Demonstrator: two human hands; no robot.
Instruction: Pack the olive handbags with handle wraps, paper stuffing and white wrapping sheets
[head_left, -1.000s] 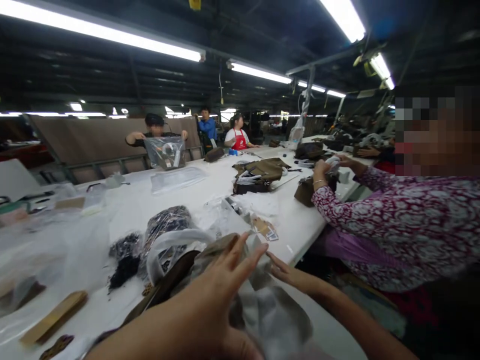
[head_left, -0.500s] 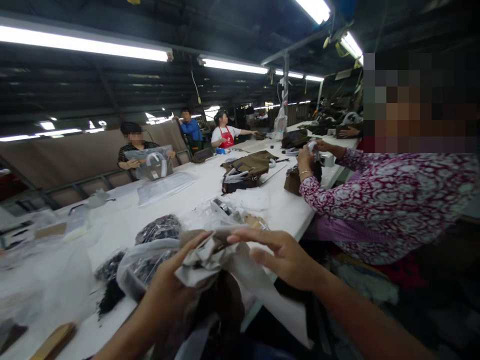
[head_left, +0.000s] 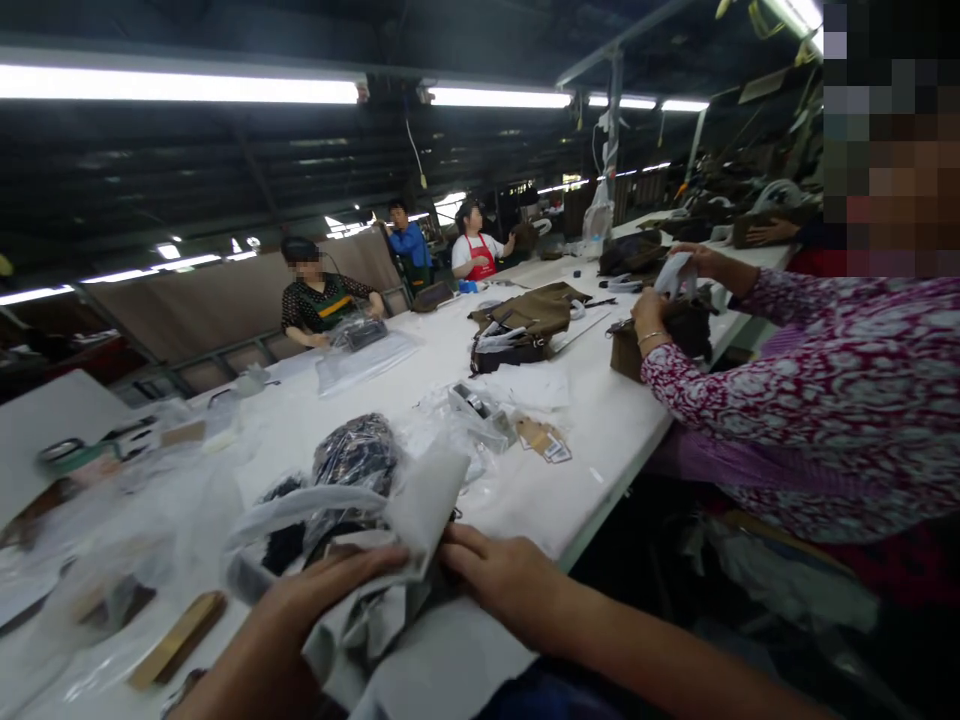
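Crumpled pale paper lies between my hands at the near edge of the table. My left hand is closed on its left side, with the fingers pressed over the top. My right hand is at the other side, fingers together at a dark edge beside the paper; its fingertips are partly hidden. A wrapped pale handle arches up just beyond my left hand. Behind it sits a dark bundle in clear plastic.
Brown bags lie on the white table. Tags and clear plastic are nearer. A wooden block is at left. At right, a person in a patterned sleeve handles a bag; other people stand across.
The view has shifted left, so things appear further right. My hands have moved lower with the paper, and a flap now stands up. The person across has lowered the plastic-wrapped bag to the table.
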